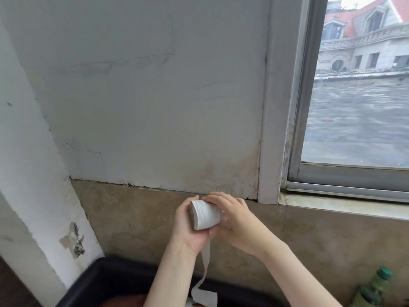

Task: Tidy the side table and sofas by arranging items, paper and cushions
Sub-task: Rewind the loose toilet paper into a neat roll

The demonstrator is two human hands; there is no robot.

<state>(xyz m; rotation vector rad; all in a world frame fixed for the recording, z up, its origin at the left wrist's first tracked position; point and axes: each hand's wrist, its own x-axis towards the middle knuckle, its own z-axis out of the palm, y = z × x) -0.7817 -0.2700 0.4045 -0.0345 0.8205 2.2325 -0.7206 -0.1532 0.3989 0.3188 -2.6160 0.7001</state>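
Both hands up w/ paper roll (205,214) between: our left hand (188,227) grips it, right hand (230,220) curls round its far end; loose strip hangs below.

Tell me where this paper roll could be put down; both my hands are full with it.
Both the left hand and right hand grip the paper roll, its loose tail hanging. The bare pale sill under the window frame looks free. Bottom right is crowded by a green bottle; the dark tray below already holds things.
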